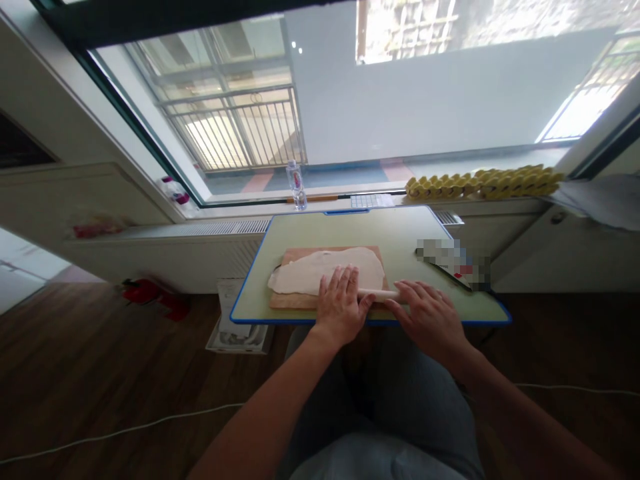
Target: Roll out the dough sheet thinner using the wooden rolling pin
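Note:
A wide, flat sheet of pale dough (300, 272) lies over a wooden board (287, 303), its left end reaching past the board's edge. Across the near right part of the dough runs a thin, light rolling pin (380, 295). My left hand (343, 303) is closed over its left part, the fingers long across the far side onto the dough and the thumb on the near side. Further right, my right hand (427, 313) grips the other end with bent fingers. Both ends of the pin are hidden beneath my hands.
The board rests on a small blue-edged table (310, 227). A partly blurred, dark-edged flat item (445, 263) lies at its right. Along the windowsill are a clear bottle (297, 187) and yellow egg cartons (480, 183). A white box (240, 340) sits on the floor.

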A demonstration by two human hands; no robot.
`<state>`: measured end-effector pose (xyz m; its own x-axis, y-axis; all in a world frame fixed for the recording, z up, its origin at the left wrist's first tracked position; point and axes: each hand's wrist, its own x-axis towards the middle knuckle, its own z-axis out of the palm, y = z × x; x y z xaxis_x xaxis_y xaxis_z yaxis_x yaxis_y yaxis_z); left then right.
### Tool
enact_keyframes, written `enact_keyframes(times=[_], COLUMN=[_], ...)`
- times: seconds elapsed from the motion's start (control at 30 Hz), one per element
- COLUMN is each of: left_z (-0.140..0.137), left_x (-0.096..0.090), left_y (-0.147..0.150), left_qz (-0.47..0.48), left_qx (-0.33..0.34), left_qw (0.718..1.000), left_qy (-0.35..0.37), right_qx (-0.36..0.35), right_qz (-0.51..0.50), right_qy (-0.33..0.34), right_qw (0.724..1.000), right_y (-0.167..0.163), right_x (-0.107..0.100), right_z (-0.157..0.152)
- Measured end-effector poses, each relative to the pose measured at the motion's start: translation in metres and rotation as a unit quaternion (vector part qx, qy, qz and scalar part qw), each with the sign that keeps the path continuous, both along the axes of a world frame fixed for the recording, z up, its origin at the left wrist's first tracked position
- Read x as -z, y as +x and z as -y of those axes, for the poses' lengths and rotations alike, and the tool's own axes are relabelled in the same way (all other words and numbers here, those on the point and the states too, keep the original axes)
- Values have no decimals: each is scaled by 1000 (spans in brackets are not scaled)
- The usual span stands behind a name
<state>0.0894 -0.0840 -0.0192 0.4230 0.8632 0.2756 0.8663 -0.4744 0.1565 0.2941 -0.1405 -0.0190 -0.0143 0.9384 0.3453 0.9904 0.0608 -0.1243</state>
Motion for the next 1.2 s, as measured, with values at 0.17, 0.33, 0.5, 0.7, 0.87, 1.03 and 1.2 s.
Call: enact_keyframes(times=[0.17,0.33,0.5,0.7,0.87,1.03,1.2], left_z=[-34,-78,-89,-45,-7,-1,-32], left_x=[-10,-19,-23,-15,-7,-6,-16], left_y=[14,29,34,18,3,0,7], left_qz=[-2,-27,-42,-7,7,11,7], left_qx=[-7,-9,-6,16,21,9,10], left_qw=[1000,996,993,999,999,999,999], left_qy=[-27,-81,-106,-45,-28,-29,-42], right_qx=[26,62,78,34,1,-17,-17], right_qz=[16,36,44,21,-3,4,9], right_qy=[-37,-61,-82,-70,-33,-59,-101], right_qw=[999,996,993,997,999,998,995], right_y=[3,9,10,4,2,5,13], right_x=[-5,-15,-21,-12,-4,-10,-20], right_z=[-28,-61,-70,-34,-6,-1,-20])
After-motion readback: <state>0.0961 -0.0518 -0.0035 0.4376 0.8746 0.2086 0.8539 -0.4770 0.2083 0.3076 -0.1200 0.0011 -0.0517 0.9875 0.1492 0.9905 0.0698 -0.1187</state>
